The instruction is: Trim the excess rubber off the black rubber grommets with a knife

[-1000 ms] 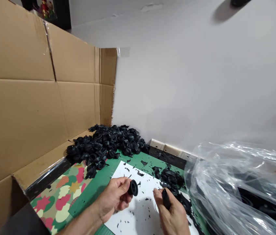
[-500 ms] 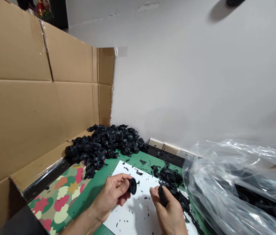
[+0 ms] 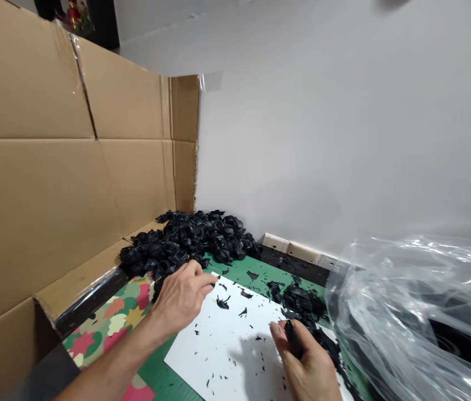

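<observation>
My left hand (image 3: pixel 183 295) is over the near edge of a heap of black ribbed rubber rings (image 3: pixel 194 234), palm down. Its fingers are curled, and what they hold, if anything, is hidden; a small dark bit shows by the fingertips. Low on the right, my right hand (image 3: pixel 304 359) is closed around a short black piece (image 3: pixel 293 338), whose kind I cannot make out. Between the hands lies a white sheet (image 3: pixel 219 356) strewn with black scraps, a curled one (image 3: pixel 222 303) among them. Dark trimmings (image 3: pixel 302 301) are heaped just beyond my right hand.
Tall cardboard walls (image 3: pixel 43 184) stand on the left, and a pale wall (image 3: pixel 323 122) rises behind. Beige sockets (image 3: pixel 289 249) line its foot. A clear plastic bag (image 3: pixel 386 312) bulges at right. Under the sheet is a green mat (image 3: pixel 244 268), beside patterned paper (image 3: pixel 114 323).
My left hand has moved up and left from above the sheet to the heap; the black rubber ring it held is out of sight. My right hand still grips the black piece.
</observation>
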{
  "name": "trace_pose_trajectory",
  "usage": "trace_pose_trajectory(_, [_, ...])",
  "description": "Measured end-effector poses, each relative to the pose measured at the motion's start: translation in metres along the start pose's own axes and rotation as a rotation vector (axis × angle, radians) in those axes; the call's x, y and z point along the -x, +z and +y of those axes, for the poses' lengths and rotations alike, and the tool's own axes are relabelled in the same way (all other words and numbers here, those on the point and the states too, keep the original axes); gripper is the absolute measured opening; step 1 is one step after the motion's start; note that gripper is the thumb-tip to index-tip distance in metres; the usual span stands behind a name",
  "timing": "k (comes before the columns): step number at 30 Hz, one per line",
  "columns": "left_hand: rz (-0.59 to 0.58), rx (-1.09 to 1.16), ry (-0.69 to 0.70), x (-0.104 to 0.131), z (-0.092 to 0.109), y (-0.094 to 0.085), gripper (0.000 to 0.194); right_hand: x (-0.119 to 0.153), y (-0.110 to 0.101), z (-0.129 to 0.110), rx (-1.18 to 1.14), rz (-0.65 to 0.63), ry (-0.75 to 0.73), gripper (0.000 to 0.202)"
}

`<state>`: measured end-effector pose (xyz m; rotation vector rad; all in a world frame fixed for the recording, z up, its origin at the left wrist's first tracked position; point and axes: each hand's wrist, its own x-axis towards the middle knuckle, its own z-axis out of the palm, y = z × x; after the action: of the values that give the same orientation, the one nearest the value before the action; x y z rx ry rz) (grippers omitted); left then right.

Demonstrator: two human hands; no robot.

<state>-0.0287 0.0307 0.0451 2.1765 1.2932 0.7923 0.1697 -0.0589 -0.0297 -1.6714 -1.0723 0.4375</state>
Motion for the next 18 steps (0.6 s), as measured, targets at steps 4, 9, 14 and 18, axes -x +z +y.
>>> trace_pose_trajectory(4, [-0.054, 0.150, -0.066, -0.004, -0.017, 0.011, 0.010, 0.001, -0.001, -0.002, -0.001, -0.001, 0.003, 0.043])
trace_pose_trajectory(9, [-0.009, 0.478, -0.186, -0.008, -0.014, 0.006, 0.010, 0.001, -0.003, -0.004, -0.020, -0.036, 0.024, 0.041])
trace_pose_trajectory(14, [-0.108, 0.885, -0.389, 0.005, -0.014, 0.011, 0.016, -0.001, -0.002, 0.004, 0.004, -0.023, 0.003, 0.044])
trace_pose_trajectory(18, [-0.119, 1.095, -0.476, 0.016, -0.013, 0.018, 0.018, -0.002, -0.001, 0.011, 0.042, -0.031, -0.018, 0.049])
